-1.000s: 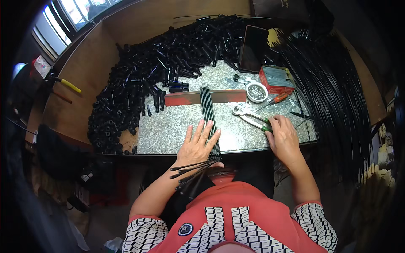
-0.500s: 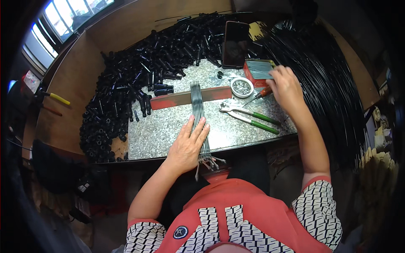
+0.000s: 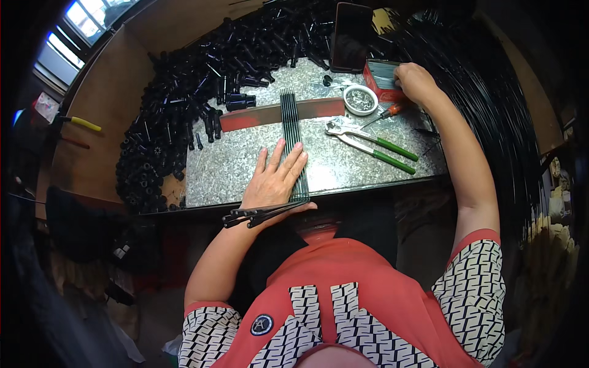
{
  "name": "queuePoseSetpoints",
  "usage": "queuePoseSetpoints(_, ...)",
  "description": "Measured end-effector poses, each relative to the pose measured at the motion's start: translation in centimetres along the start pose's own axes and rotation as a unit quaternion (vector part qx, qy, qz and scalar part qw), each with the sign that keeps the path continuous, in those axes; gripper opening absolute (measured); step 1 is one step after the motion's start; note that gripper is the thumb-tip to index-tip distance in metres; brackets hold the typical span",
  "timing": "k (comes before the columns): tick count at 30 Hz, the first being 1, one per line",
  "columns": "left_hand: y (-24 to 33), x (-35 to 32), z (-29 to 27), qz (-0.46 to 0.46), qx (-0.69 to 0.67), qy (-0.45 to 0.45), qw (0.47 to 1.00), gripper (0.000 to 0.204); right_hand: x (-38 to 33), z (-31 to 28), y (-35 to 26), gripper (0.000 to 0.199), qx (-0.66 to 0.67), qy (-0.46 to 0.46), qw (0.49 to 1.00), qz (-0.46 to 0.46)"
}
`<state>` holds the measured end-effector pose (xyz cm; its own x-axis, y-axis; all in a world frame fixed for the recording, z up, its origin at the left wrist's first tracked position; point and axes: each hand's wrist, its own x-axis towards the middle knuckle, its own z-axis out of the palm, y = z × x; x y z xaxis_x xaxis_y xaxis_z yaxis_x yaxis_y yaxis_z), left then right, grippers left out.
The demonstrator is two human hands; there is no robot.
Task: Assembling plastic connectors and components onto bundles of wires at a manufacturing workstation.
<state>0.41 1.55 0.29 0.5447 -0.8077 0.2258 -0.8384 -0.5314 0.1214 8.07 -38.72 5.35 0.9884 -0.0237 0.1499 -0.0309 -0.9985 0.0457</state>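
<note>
My left hand (image 3: 276,175) lies flat with fingers stretched over a row of thin black rods (image 3: 290,116) on the speckled stone slab (image 3: 227,172). The rods' far part rests across a red-brown bar (image 3: 251,118). Their thicker, black-tipped near ends (image 3: 245,216) slant left across my wrist, and my thumb points right beneath them. At the back right, my right hand (image 3: 417,83) is at the red box (image 3: 389,94) of thin grey strips (image 3: 382,72). Its fingers are curled together at the box's right side; what they hold, if anything, is hidden.
Green-handled pincers (image 3: 374,147) and an orange-handled screwdriver (image 3: 391,110) lie on the slab beside a white bowl of small metal bits (image 3: 360,100). A phone (image 3: 351,38) stands behind. Black tubular parts (image 3: 178,104) heap at left; long black rods (image 3: 485,110) at right.
My right hand has moved from above the box to its right side, fingers curling in. The rods' near ends have swung left across my left wrist, and its thumb now shows.
</note>
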Motion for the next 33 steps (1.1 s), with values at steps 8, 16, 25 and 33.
queuePoseSetpoints(8,0.2,0.0,-0.2,-0.008,-0.012,-0.003,1.000,0.097,-1.1,-0.8,-0.3,0.006,-0.023,0.077,0.996,-0.045)
queuePoseSetpoints(16,0.2,-0.1,0.2,-0.004,0.017,-0.012,1.000,0.093,-0.6,-1.4,-5.8,0.011,0.085,0.175,0.971,-0.140)
queuePoseSetpoints(25,0.5,0.1,0.4,-0.005,0.038,-0.005,0.999,0.102,0.6,1.3,-12.7,0.027,0.090,0.155,0.950,-0.257)
queuePoseSetpoints(33,0.1,0.0,0.6,-0.016,-0.005,0.010,1.000,0.109,1.4,3.1,-14.9,0.019,0.055,0.167,0.943,-0.282)
